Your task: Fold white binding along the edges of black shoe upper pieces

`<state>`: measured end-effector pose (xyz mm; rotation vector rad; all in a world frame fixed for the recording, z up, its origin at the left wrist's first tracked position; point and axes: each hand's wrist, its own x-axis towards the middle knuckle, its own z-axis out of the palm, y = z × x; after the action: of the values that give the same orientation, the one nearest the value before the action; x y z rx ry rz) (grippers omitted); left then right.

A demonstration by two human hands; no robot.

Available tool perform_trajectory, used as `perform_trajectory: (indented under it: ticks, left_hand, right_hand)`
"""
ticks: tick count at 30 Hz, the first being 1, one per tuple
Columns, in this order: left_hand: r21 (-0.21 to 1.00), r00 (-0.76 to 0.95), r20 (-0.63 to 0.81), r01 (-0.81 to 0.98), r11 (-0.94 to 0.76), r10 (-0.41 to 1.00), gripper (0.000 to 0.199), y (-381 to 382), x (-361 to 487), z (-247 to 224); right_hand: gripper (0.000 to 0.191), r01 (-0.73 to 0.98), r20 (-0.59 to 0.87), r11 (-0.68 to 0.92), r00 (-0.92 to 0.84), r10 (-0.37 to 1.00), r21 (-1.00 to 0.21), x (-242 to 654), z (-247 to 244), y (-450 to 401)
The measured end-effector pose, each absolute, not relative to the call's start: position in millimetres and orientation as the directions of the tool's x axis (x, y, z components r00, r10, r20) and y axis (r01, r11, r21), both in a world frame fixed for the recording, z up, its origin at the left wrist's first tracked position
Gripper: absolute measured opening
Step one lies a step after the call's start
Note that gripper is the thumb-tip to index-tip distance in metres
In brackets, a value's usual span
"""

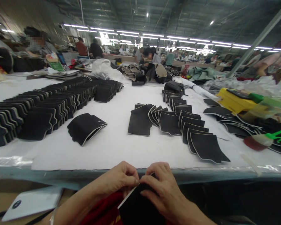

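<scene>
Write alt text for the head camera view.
Both hands, left hand and right hand, pinch the top edge of a black fabric piece at the near edge of a white table. Rows of overlapping black cut pieces cover the table; other workers stand behind.

Large factory hall, dark metal roof (178, 15) with trusses overhead. Long rows of tube lights (154, 35) run across ceiling, bright toward far end. Slanted grey steel post (259, 39) at right. Long counter (117, 147) covered in white sheet, pale blue front edge, stretches ahead. More work counters beyond, crowded with seated and standing people (96, 49), faces blurred. Cardboard box (0, 193) low at left, below counter edge. Far wall not clear through glare.
</scene>
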<state>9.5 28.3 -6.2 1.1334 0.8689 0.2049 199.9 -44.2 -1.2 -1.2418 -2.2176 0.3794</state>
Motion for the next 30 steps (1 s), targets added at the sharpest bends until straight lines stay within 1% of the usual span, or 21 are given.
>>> perform_trajectory:
  ticks: [6,11,14,19,24,30]
  left_hand:
    - [0.845,0.643,-0.513,0.263,0.466,0.568,0.011,25,12,-8]
    - [0.845,0.632,-0.514,0.253,0.471,0.581,0.009,25,16,-6]
    - [0.840,0.631,-0.522,0.260,0.477,0.575,0.009,26,17,-5]
    - [0.839,0.628,-0.525,0.269,0.472,0.575,0.010,26,16,-7]
    - [0.857,0.625,-0.507,0.291,0.425,0.594,0.011,23,17,-10]
    - [0.862,0.623,-0.506,0.365,0.351,0.596,0.005,18,20,-19]
  right_hand:
    - [0.012,0.684,0.365,0.589,-0.465,0.806,-0.431,202,-5,-41]
    - [0.009,0.666,0.448,0.650,-0.486,0.750,-0.366,204,-6,-40]
    - [0.007,0.658,0.479,0.662,-0.480,0.735,-0.358,203,-8,-40]
    - [0.006,0.656,0.426,0.653,-0.502,0.752,-0.380,203,-9,-39]
    - [0.004,0.644,0.384,0.652,-0.529,0.757,-0.400,204,-13,-36]
    - [0.015,0.620,0.333,0.691,-0.607,0.722,-0.371,205,-20,-33]
